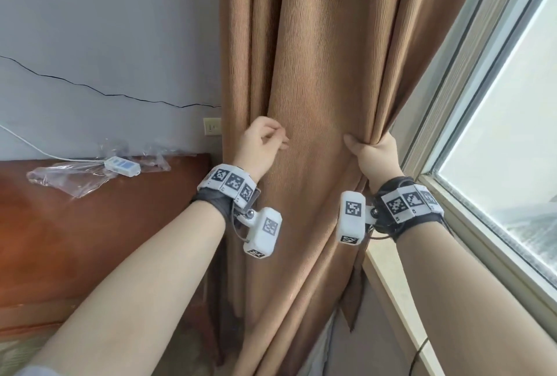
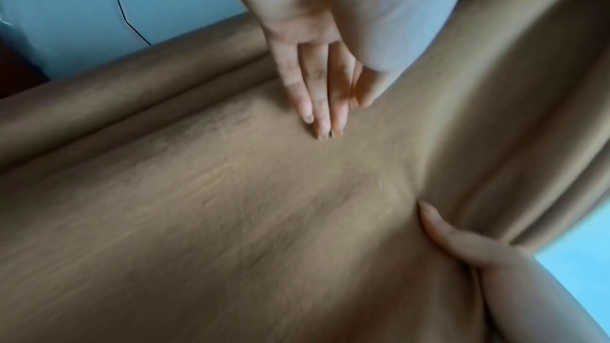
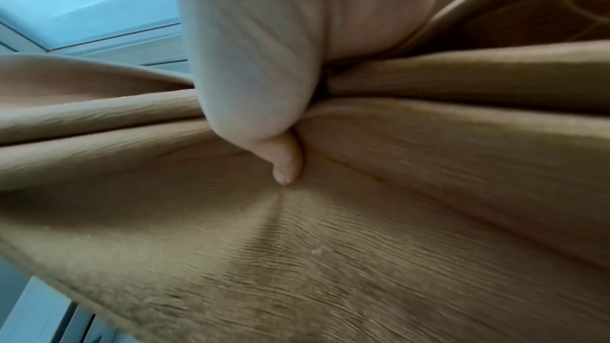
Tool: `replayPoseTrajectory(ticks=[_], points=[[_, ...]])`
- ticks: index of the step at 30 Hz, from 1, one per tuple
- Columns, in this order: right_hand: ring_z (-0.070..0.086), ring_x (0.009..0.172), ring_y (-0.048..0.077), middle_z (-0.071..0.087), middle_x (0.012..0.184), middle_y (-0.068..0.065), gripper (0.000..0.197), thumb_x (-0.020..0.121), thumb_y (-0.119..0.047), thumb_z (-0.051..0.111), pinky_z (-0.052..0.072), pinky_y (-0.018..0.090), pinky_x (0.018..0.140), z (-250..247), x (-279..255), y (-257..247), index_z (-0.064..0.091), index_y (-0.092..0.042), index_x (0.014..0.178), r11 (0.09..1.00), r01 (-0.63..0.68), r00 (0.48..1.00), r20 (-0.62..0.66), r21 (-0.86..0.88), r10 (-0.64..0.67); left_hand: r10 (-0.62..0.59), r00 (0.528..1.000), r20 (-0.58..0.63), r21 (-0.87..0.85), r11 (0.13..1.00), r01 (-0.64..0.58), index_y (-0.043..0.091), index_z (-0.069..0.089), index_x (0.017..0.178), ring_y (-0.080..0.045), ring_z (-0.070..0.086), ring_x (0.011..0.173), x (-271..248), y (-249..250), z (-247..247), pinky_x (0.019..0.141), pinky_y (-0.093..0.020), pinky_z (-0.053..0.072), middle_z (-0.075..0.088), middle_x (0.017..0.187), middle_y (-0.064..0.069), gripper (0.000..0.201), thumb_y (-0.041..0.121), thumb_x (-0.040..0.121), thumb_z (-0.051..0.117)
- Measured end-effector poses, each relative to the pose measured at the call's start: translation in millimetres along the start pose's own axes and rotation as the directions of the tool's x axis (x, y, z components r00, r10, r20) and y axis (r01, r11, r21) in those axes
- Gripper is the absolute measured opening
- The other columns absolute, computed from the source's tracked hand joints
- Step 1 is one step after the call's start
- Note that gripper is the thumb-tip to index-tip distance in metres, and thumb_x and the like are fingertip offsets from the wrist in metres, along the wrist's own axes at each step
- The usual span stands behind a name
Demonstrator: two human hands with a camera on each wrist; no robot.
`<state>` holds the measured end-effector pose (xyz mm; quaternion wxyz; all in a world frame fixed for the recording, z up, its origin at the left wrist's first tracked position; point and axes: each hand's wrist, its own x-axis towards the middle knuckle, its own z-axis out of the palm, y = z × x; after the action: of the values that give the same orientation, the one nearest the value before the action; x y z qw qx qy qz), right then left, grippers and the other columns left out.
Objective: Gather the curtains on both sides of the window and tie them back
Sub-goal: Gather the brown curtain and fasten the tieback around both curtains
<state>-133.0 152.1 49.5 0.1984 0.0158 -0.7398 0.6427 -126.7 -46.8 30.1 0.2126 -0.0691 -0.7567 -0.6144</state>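
Straight fingers (image 2: 322, 103) against brown curtain (image 2: 231, 205)

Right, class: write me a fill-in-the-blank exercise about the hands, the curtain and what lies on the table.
1. The right hand grips the ____ edge of the brown curtain.
2. The left hand touches the curtain near the ____ wall.
3. A white device lies on clear ____ on the wooden table.

Missing words: window-side; grey; plastic

Left grip (image 1: 261, 146) fingers straight, right grip (image 1: 373, 153) clenched

Right hand (image 1: 372, 154) fingers hidden behind curtain (image 1: 316, 74).
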Motion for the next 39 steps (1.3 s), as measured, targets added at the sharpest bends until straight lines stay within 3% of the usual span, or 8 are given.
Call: replayPoseTrajectory(ticks=[2,5,8,14,20,31,35,39], points=[[0.059,0.106,0.022,0.061,0.108,0.002,0.04,0.082,-0.007,0.068,0.048,0.041,0.098,-1.0,0.2,-0.3,0.056,-0.009,0.121,1.0,-0.013,1.0,0.0,0.022,0.013,0.016,0.983,-0.182,-0.007,1.0,-0.018,0.023,0.049,0.085,-0.015,0.067,0.071,12.8,-4.1,-7.6,0.065,-0.028,0.053,0.064,0.083,0.0,0.014,0.013,0.093,0.052],[0.059,0.105,0.022,0.061,0.108,0.002,0.04,0.082,-0.007,0.068,0.047,0.042,0.098,-0.6,0.5,-0.1,0.056,-0.009,0.12,0.999,-0.014,1.0,0.005,0.031,0.014,0.034,0.934,-0.355,0.078,0.997,-0.006,0.016,0.052,0.099,-0.02,0.062,0.085,29.4,-8.8,-14.6,0.083,-0.04,0.053,0.061,0.1,-0.005,0.011,0.014,0.089,0.057],[0.059,0.104,0.022,0.061,0.107,0.001,0.04,0.082,-0.009,0.068,0.047,0.041,0.098,0.1,-0.3,-0.4,0.056,-0.011,0.12,0.999,-0.012,1.0,0.004,0.032,0.012,0.022,0.94,-0.34,0.139,0.99,0.027,0.005,0.051,0.118,-0.018,0.057,0.101,41.5,-11.1,-13.7,0.09,-0.023,0.043,0.057,0.12,-0.01,0.032,0.017,0.089,0.059],[0.06,0.101,0.021,0.062,0.104,0.001,0.036,0.082,-0.009,0.069,0.049,0.037,0.094,-1.7,-2.5,0.3,0.057,-0.013,0.116,0.998,-0.029,1.0,0.006,0.062,0.029,-0.108,0.979,-0.173,0.171,0.976,0.138,0.005,0.045,0.135,-0.022,0.049,0.125,51.0,-16.3,-8.4,0.106,-0.03,0.037,0.052,0.135,-0.01,0.047,0.02,0.091,0.056],[0.06,0.1,0.02,0.062,0.102,0.0,0.031,0.082,-0.009,0.069,0.049,0.037,0.093,-2.9,-6.4,-1.1,0.056,-0.018,0.109,0.998,-0.018,1.0,0.012,0.055,0.017,-0.156,0.986,-0.065,0.211,0.963,0.166,0.001,0.054,0.124,-0.033,0.056,0.112,41.4,-18.4,7.1,0.098,-0.037,0.044,0.061,0.12,-0.018,0.031,0.011,0.097,0.042],[0.052,0.096,0.018,0.06,0.109,0.005,0.035,0.085,-0.013,0.062,0.04,0.026,0.084,3.4,-1.5,-1.4,0.054,-0.009,0.119,0.98,0.08,0.993,-0.075,-0.183,-0.095,-0.065,0.956,-0.285,0.361,0.917,0.17,-0.005,0.053,0.094,-0.037,0.058,0.092,16.8,-26.3,-47.4,0.074,-0.035,0.039,0.062,0.099,-0.024,0.039,0.031,0.101,0.037],[0.057,0.102,0.025,0.062,0.112,0.007,0.038,0.085,-0.016,0.058,0.037,0.023,0.08,20.6,-1.7,-1.5,0.052,-0.011,0.122,0.969,0.05,0.99,-0.118,-0.24,-0.08,-0.031,0.93,-0.366,0.375,0.91,0.178,-0.004,0.055,0.097,-0.034,0.057,0.088,4.3,-22.4,-76.6,0.069,-0.029,0.034,0.061,0.092,-0.02,0.04,0.031,0.101,0.037],[0.058,0.1,0.034,0.061,0.108,0.013,0.034,0.085,-0.018,0.057,0.044,0.032,0.081,33.6,-4.7,-2.8,0.046,-0.008,0.116,0.959,-0.032,0.985,-0.172,-0.281,-0.018,-0.012,0.888,-0.46,0.378,0.902,0.207,0.001,0.052,0.091,-0.034,0.057,0.088,-5.3,-21.5,-105.7,0.07,-0.032,0.035,0.061,0.092,-0.022,0.038,0.033,0.101,0.035]])
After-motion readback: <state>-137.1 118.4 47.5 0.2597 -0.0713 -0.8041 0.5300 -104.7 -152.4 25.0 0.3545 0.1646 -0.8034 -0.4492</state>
